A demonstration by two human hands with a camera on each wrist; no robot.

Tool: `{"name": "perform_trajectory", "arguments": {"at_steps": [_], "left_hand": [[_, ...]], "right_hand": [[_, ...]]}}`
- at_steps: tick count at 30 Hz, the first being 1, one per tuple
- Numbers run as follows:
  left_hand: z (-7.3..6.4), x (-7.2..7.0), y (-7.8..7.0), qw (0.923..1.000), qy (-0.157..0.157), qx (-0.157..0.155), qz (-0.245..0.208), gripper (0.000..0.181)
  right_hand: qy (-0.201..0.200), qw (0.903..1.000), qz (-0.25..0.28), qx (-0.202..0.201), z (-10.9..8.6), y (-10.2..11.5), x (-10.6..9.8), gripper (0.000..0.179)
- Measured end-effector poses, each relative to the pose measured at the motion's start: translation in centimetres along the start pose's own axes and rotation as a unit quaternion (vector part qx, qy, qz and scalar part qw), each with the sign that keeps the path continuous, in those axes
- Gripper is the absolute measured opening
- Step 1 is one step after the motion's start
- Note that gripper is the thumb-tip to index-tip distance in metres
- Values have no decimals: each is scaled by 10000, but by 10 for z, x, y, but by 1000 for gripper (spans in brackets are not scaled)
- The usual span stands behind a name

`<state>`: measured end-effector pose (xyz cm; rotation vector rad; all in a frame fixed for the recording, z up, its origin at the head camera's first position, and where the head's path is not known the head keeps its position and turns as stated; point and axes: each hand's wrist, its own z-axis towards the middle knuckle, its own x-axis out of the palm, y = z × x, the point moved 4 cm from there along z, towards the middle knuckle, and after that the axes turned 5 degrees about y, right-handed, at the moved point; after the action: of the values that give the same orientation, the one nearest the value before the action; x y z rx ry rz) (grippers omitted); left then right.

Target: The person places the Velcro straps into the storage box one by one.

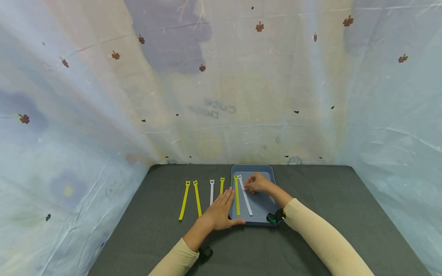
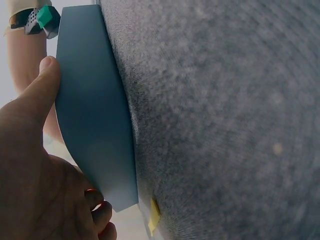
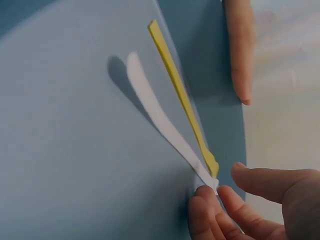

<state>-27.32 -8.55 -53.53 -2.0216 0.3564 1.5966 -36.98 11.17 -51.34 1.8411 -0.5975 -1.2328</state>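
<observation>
Blue-grey tray [image 1: 259,205] in front of you on the dark surface [image 1: 317,195], with 1 yellow strap [image 1: 237,199] and 1 white strap [image 1: 246,201] lying in its left half, heads just beside each other. Your right hand [image 1: 257,183] is over the tray, fingers bunched right at the white one's head end; honestly can't tell if that grip is pinching it or just touching. Your left hand [image 1: 218,214] has a wide-open grip, thumb against the tray's near rim, fingers stretched along its left side. Left of the tray you've got 3 more yellow straps [image 1: 184,199] and 1 more white strap [image 1: 211,188].
</observation>
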Motion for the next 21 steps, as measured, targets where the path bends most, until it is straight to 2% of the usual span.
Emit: {"name": "perform_trajectory", "arguments": {"at_steps": [3, 8, 16, 21], "left_hand": [[0, -1, 0, 10000, 2, 0, -22, 120], [0, 0, 0, 10000, -4, 4, -20, 121], [1, 1, 0, 10000, -49, 37, -3, 120], [1, 2, 1, 10000, -85, 11, 3, 121]], "right_hand": [[113, 9999, 27, -76, -7, 3, -6, 14], [74, 9996, -162, -213, -16, 3, -15, 19], [-275, 9907, -915, -965, -28, -5, -23, 21], [-466, 9871, -1132, -1034, -42, -7, -24, 30]]}}
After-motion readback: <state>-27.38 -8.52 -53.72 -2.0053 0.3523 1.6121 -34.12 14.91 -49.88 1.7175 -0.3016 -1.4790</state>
